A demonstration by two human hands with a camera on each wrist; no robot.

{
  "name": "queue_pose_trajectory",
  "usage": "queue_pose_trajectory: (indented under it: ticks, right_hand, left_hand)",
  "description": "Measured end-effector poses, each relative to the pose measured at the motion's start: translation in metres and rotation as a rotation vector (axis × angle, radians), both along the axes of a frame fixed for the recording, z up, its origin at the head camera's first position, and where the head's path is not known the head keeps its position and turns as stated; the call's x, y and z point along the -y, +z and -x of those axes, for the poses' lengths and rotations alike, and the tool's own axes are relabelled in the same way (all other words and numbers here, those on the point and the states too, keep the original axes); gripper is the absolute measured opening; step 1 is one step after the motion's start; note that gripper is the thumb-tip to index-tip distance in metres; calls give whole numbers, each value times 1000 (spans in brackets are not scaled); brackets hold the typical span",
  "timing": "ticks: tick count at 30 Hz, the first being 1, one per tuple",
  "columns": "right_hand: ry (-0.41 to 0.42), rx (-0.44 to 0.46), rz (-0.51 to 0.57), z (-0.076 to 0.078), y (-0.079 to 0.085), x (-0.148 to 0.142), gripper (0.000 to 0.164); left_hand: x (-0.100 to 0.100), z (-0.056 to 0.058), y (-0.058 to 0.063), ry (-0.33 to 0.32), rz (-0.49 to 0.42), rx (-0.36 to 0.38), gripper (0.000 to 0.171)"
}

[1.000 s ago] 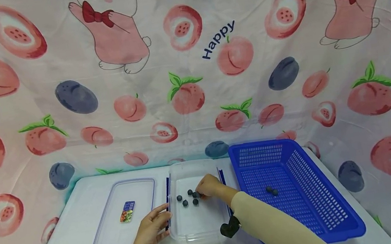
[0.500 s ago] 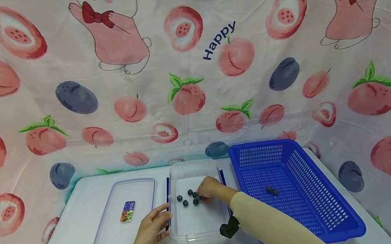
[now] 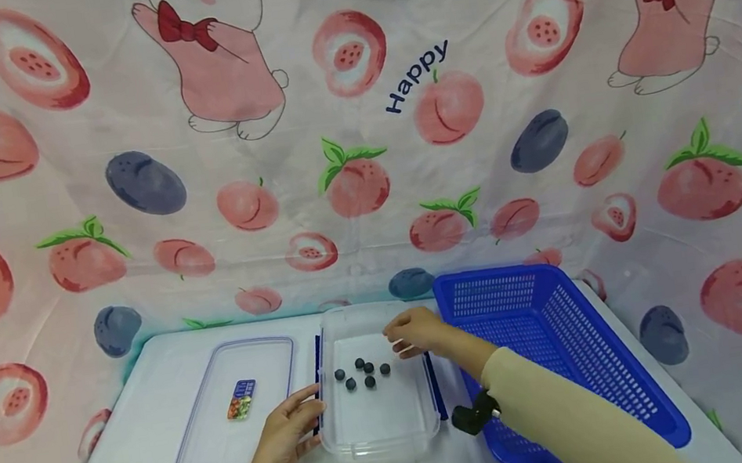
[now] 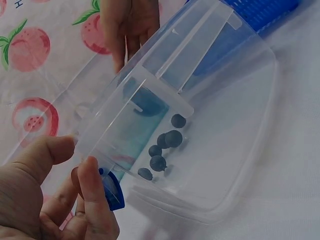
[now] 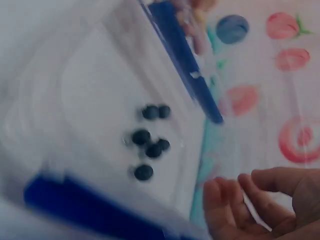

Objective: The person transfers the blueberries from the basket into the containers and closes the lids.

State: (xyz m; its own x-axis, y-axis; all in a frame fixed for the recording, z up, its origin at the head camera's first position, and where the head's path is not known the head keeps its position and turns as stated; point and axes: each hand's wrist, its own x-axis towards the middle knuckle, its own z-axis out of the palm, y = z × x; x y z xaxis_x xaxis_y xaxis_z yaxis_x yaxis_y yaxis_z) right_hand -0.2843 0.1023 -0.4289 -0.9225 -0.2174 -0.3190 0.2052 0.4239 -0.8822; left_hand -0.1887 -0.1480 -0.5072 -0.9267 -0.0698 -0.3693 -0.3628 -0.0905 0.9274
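Note:
A clear plastic food box [image 3: 377,428] with dark blue side clasps stands in the middle of the table. Several blueberries [image 3: 370,382] lie loose on its floor. At its left side, my left hand [image 3: 290,430] holds the wall by the clasp [image 4: 113,189], thumb and fingers around the edge in the left wrist view. My right hand [image 3: 417,331] hovers over the far right part of the box, fingers loosely bent, with nothing between them in the right wrist view [image 5: 260,205].
To the right stands a blue perforated basket [image 3: 617,363], partly covered by the right sleeve [image 3: 567,409]. A clear lid [image 3: 219,443] with a blue seal and a colourful label [image 3: 241,400] lies on the left. Behind hangs a fruit-print cloth [image 3: 375,262].
My right hand has let go of a blueberry in the box and moved up and right, uncovering the berry. The left hand stays at the box's side.

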Motion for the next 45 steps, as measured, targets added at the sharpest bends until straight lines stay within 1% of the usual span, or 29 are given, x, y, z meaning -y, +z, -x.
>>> queue_pose_trajectory:
  ticks: [4, 8, 10, 13, 14, 15, 18, 21, 23, 25, 30, 32, 36, 39, 42, 45]
  right_hand:
    - [31, -9, 40, 9, 14, -51, 31]
    - [78, -44, -37, 10, 20, -112, 37]
    - [70, -43, -92, 8, 19, -140, 38]
    - [50, -16, -126, 5, 9, -178, 41]
    - [48, 2, -131, 5, 3, -188, 41]
    - [63, 19, -114, 8, -6, -201, 40]
    - [84, 64, -127, 6, -23, -219, 40]
    - [49, 112, -148, 1, -35, -221, 38]
    - [-8, 139, -187, -5, -37, -213, 39]
    - [-35, 154, -213, -9, -40, -208, 39]
    - [-93, 155, -254, -12, -47, -202, 39]
    - [-125, 159, -267, -12, -48, -201, 36]
    - [-129, 159, -312, -15, -49, -199, 21]
    - [-122, 136, -333, -17, -52, -199, 11]
    - [-139, 107, -325, -19, -56, -198, 8]
    - [-146, 88, -313, -20, -58, -198, 12]
  left_hand:
    - [0, 0, 0, 1, 5, 0, 45]
    - [-1, 0, 1, -1, 6, 0, 45]
    - [-1, 0, 1, -2, 5, -1, 46]
    - [-1, -1, 1, -1, 2, -2, 46]
    - [-1, -1, 0, 0, 2, -1, 46]
    - [-1, -1, 0, 1, 1, -1, 46]
    - [-1, -2, -2, 1, -1, -4, 46]
    - [0, -2, -3, -1, -5, -8, 46]
    - [1, -2, -4, -2, -7, -11, 46]
    - [1, -1, -5, -2, -7, -12, 46]
    - [2, -1, -7, -4, -3, -14, 46]
    - [2, -1, -7, -2, -4, -13, 46]
    - [1, -1, -7, 2, -7, -10, 45]
    - [1, -2, -6, 4, -6, -7, 45]
    - [1, -2, -6, 4, -4, -7, 45]
    - [1, -2, -5, 1, -3, -8, 46]
